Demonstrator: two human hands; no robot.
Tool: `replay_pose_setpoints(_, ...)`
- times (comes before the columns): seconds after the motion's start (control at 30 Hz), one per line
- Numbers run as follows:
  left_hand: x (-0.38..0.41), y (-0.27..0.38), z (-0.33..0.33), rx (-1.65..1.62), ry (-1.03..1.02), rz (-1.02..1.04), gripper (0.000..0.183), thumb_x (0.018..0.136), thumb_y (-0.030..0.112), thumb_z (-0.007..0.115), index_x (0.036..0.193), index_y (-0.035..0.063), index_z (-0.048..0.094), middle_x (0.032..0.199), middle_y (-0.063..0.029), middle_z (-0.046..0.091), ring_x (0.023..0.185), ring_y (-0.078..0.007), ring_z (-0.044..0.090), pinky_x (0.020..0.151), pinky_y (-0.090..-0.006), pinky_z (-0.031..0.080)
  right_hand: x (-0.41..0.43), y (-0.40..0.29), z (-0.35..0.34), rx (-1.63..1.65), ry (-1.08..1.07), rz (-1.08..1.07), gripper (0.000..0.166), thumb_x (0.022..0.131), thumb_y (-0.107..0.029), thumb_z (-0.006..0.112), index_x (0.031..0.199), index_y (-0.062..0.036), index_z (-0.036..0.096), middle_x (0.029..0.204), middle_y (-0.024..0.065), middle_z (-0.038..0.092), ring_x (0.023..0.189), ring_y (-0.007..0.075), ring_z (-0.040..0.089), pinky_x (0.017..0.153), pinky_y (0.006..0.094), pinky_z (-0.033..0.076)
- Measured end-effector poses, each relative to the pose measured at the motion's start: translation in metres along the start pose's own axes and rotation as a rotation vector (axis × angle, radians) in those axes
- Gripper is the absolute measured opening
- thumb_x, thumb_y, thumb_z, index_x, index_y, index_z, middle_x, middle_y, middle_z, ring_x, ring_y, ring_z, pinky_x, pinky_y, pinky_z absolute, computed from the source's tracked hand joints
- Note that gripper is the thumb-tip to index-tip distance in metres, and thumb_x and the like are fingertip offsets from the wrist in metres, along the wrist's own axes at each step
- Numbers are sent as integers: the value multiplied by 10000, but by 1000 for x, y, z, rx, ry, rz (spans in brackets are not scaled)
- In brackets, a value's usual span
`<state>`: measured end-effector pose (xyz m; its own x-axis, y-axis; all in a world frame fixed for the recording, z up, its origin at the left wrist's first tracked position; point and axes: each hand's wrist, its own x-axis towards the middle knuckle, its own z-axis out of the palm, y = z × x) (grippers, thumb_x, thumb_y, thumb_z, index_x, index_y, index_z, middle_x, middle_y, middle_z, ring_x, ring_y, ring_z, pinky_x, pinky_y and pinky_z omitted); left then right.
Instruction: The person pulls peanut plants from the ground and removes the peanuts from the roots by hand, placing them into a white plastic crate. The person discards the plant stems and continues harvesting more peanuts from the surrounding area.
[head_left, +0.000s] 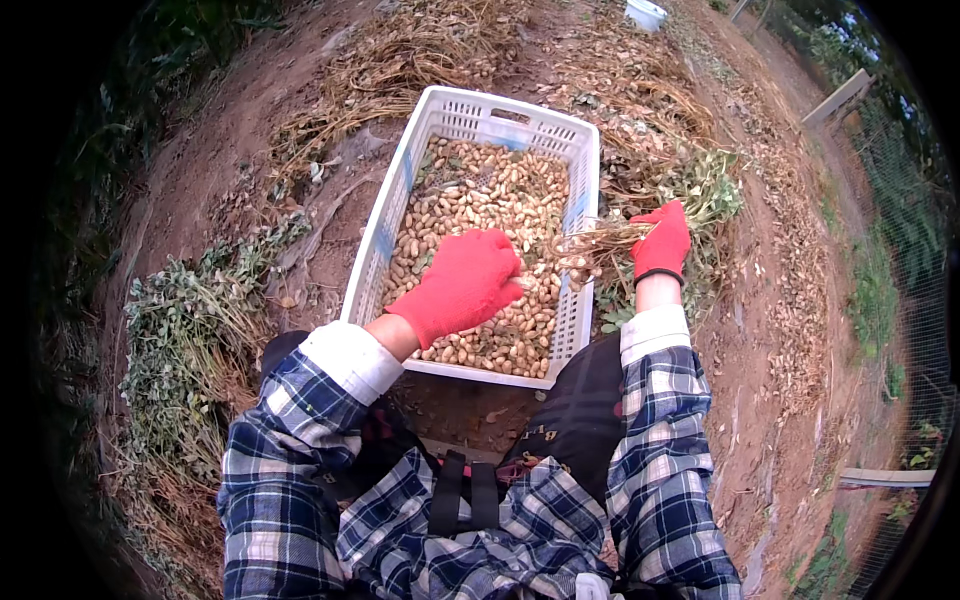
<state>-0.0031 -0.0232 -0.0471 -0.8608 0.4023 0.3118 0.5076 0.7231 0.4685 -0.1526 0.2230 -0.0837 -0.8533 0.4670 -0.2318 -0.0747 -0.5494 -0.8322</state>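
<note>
A white plastic crate (472, 373) with slotted walls stands on the soil in front of me, its floor largely covered by unshelled peanuts (480, 195). My left hand (465, 285), in a red glove, is above the peanuts with its fingers curled; what lies inside them is hidden. At the crate's right wall, my right hand (661, 241), also red-gloved, grips a bunch of peanut plants (611, 244) by the stems. The roots, with a few pods hanging on, point left over the rim. The leafy tops (709, 191) spread out on the far side of that hand.
Piled peanut plants (187, 337) lie to my left. Dry stalks (420, 60) cover the ground beyond the crate, and a white bucket (645, 13) stands far off. A wire mesh fence (911, 247) runs along the right. My knees flank the crate's near end.
</note>
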Motion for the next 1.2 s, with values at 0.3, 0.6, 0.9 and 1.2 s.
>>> replay_pose_setpoints(0.3,10,9,29,172,135,-118,360,744,265,652,1042,76,579,962,-101,584,889,-291,552,738,-404,439,-36,8,25,177,-58,93,232,835,-227,512,682,-84,411,530,27,387,430,228,428,444,378,373)
replay_pose_setpoints(0.6,20,23,48,-1502,58,-706,528,867,331,562,1306,101,380,979,-14,535,894,-145,546,805,-311,461,-31,8,18,188,-130,92,270,838,-261,504,653,-95,397,513,43,413,449,231,444,458,374,378)
replay_pose_setpoints(0.9,22,20,53,-1607,-59,-841,336,886,364,530,1079,89,507,955,-77,581,781,-173,591,668,-292,507,-52,5,33,337,-92,192,333,826,-300,574,621,-121,382,499,-11,377,390,158,371,410,329,365)
replay_pose_setpoints(1.2,25,25,48,-1466,-145,-835,355,893,404,473,997,69,525,798,-59,587,605,-138,556,537,-256,460,-47,10,32,245,-22,102,317,826,-282,573,623,-118,393,500,-15,370,370,153,359,383,309,341)
